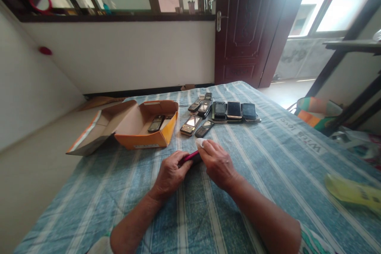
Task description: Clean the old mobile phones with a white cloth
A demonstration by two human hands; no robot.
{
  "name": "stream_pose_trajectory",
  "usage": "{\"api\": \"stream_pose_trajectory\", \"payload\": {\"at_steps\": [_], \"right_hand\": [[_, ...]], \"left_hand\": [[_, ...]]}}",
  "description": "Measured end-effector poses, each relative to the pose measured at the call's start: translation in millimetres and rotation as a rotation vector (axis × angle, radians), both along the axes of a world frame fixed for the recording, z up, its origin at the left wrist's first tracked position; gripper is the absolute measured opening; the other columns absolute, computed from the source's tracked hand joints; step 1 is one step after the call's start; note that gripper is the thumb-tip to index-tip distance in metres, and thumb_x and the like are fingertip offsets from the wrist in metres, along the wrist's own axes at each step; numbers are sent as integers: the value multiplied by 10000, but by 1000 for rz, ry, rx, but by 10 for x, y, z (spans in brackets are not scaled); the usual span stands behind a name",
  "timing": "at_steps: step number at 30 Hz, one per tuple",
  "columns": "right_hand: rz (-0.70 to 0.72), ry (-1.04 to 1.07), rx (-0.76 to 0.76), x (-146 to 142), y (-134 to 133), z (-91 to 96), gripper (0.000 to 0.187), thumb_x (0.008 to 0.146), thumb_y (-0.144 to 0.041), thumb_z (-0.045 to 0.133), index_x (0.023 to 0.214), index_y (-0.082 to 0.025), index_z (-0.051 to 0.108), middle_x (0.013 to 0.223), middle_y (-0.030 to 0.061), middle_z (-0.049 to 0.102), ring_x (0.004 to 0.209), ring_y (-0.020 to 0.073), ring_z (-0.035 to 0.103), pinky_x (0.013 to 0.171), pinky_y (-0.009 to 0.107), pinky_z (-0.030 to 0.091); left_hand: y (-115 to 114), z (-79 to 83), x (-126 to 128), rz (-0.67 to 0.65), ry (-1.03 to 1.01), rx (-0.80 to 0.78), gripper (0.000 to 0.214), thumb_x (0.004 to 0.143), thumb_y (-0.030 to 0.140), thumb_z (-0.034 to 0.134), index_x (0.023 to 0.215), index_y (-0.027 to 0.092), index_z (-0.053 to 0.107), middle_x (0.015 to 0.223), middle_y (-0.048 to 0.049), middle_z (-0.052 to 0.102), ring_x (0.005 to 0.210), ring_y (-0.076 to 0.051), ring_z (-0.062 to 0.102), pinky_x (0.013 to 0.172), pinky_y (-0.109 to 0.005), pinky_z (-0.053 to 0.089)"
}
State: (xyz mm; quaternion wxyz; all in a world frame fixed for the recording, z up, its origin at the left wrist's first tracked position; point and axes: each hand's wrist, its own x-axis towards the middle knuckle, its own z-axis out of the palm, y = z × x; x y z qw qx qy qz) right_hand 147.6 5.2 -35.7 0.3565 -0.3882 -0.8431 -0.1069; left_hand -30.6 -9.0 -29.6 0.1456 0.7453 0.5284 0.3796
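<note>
While left hand point(172, 170) holds, phone point(191, 156) looks pink-edged

Lit by daylight from the window point(336, 12), beyond and right of the right hand point(216, 163); overexposed there, hazed across the door point(244, 20); blurred and stretched toward the margins.

So a lot is being carried by this blue striped cloth point(285, 166): an open orange box point(165, 137) is being held up, loose old phones point(190, 125) beside it, stacked phones point(234, 110) further right, plus something yellow point(353, 190) near the right edge.
</note>
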Motion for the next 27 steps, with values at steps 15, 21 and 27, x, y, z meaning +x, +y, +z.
{"api": "stream_pose_trajectory", "payload": {"at_steps": [15, 21, 27], "right_hand": [[15, 90, 21, 32, -60, 88, 323, 981, -116, 350, 995, -141, 671, 954, 106, 624, 966, 214, 557, 858, 325, 489], [92, -73, 41, -182, -159, 62, 263, 964, -104, 401, 979, -111, 663, 934, 116, 618, 1008, 249, 539, 931, 402, 460], [-73, -23, -34, 23, 4, 33, 248, 950, -104, 415, 967, -136, 660, 882, 112, 622, 894, 242, 552, 808, 362, 482]], "left_hand": [[-21, 31, 21, -11, -35, -12, 135, 805, 279, 589, 838, 176, 670, 783, -34, 686, 720, -179, 641, 687, -271, 511], [-15, 41, 20, -6, -36, -44, 161, 814, 296, 568, 739, 175, 643, 700, -14, 656, 643, -155, 603, 626, -242, 488], [-9, 36, 5, 14, 11, -15, 140, 794, 290, 604, 852, 189, 681, 811, -34, 706, 741, -191, 649, 725, -288, 514]]}}
